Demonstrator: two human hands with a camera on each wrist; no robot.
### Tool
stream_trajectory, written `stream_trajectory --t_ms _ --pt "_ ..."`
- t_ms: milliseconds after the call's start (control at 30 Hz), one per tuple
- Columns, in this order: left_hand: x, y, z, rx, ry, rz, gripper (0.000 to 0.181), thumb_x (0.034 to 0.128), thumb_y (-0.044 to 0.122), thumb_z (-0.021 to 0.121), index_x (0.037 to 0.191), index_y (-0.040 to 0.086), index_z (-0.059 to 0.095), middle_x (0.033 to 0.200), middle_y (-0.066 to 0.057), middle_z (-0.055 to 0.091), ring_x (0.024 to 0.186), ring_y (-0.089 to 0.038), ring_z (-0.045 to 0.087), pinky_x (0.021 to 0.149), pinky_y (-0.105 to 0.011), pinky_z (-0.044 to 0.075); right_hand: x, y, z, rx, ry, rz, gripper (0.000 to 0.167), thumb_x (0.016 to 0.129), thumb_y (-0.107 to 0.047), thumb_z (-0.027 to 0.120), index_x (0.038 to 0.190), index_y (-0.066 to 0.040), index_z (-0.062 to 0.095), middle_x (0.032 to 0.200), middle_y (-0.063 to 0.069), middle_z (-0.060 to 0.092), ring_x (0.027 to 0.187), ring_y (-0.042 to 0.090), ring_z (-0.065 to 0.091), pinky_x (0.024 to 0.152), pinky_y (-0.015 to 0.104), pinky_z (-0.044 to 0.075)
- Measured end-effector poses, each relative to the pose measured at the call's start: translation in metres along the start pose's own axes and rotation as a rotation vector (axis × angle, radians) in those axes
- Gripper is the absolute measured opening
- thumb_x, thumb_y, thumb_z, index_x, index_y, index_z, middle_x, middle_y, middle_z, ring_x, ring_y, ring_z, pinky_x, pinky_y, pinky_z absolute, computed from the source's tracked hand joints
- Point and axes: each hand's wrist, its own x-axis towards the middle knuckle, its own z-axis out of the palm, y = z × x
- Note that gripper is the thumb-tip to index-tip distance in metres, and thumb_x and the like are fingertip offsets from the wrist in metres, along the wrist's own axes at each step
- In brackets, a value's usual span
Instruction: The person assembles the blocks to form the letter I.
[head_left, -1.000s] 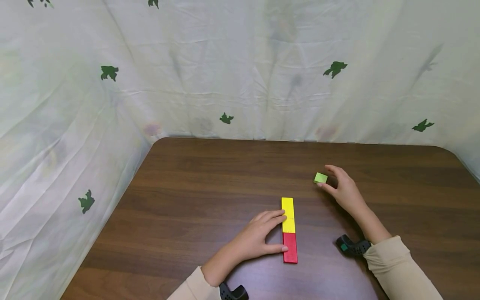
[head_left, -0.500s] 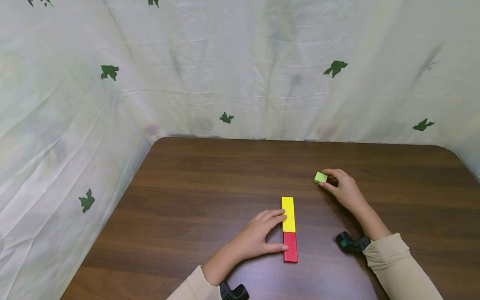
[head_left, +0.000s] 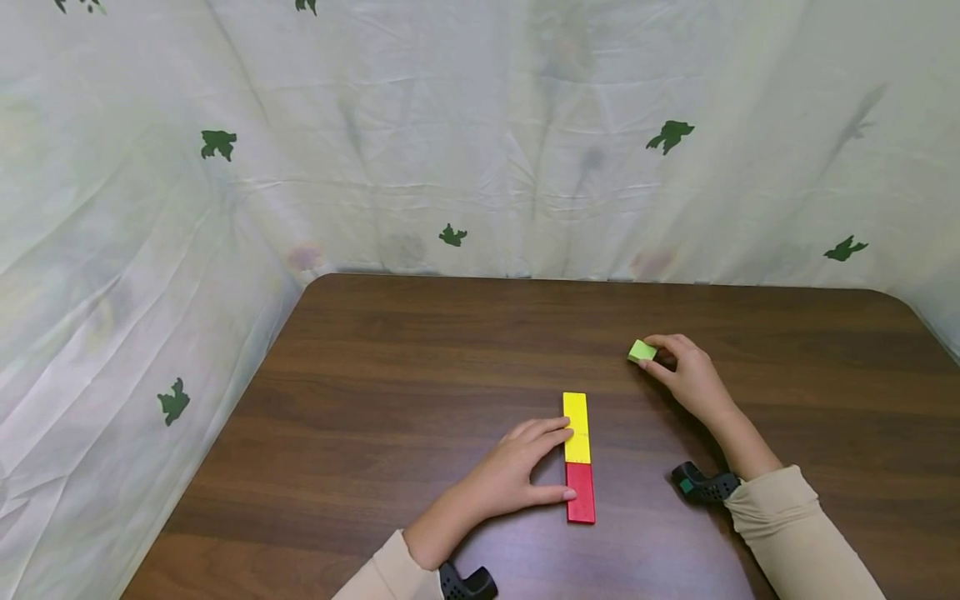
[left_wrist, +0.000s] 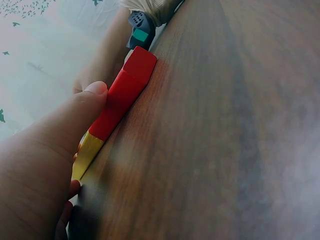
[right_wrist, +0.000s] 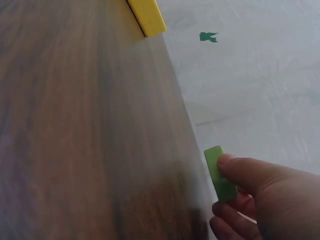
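In the head view a yellow block [head_left: 577, 427] and a red block [head_left: 581, 493] lie end to end on the table in one straight strip. My left hand [head_left: 506, 475] rests against the strip's left side, fingertips on the yellow block and thumb on the red one. Farther back and to the right, my right hand [head_left: 690, 379] pinches a small light-green block [head_left: 642, 351] between thumb and fingers. The right wrist view shows the thumb on the green block's [right_wrist: 220, 175] face, with fingers behind it. The green block looks slightly tilted; whether it touches the table I cannot tell.
The brown wooden table [head_left: 420, 358] has rounded far corners. A pale cloth [head_left: 480, 125] with green leaf-like shapes hangs behind it and along the left side. Black devices [head_left: 703, 485] are worn at both wrists.
My right hand's fingers have closed in on the green block, which has tipped and shifted slightly. The left hand and the yellow and red blocks have stayed in place.
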Motion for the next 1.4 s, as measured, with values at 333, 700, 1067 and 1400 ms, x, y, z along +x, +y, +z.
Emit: stream_trajectory --t_ms 333,700,1067,1400 --pt "0.0 0.0 0.0 0.0 0.004 0.0 0.068 0.079 0.052 0.06 0.133 0.014 0.043 0.139 0.003 0.036 0.124 -0.018 0.033 0.101 -0.039 0.028 0.004 -0.008 -0.001 0.054 0.073 -0.052 0.031 0.081 -0.008 0.066 0.11 0.001 0.058 0.102 0.014 0.054 0.085 0.026 0.053 0.071 0.041 0.047" --pt "0.001 0.0 0.0 0.002 -0.006 -0.001 0.067 0.0792 0.052 0.06 0.133 0.015 0.043 0.138 0.003 0.036 0.124 -0.018 0.033 0.101 -0.039 0.028 0.007 -0.026 0.001 0.069 0.075 -0.087 0.032 0.079 -0.006 0.068 0.109 0.0 0.059 0.102 0.013 0.053 0.084 0.025 0.053 0.072 0.041 0.047" --pt "0.001 0.0 -0.001 0.002 -0.011 -0.003 0.068 0.0794 0.052 0.06 0.133 0.015 0.043 0.138 0.003 0.036 0.124 -0.018 0.033 0.101 -0.039 0.028 0.011 -0.036 0.008 0.1 0.054 -0.114 0.033 0.078 -0.006 0.068 0.109 0.001 0.058 0.104 0.014 0.053 0.087 0.025 0.054 0.075 0.042 0.048" --pt "0.0 -0.001 0.0 0.0 -0.015 -0.005 0.068 0.0793 0.053 0.058 0.134 0.016 0.042 0.139 0.004 0.035 0.125 -0.017 0.032 0.101 -0.039 0.028 0.013 -0.043 0.016 0.129 0.035 -0.137 0.034 0.077 -0.005 0.07 0.108 0.001 0.059 0.103 0.013 0.051 0.087 0.025 0.053 0.077 0.042 0.048"
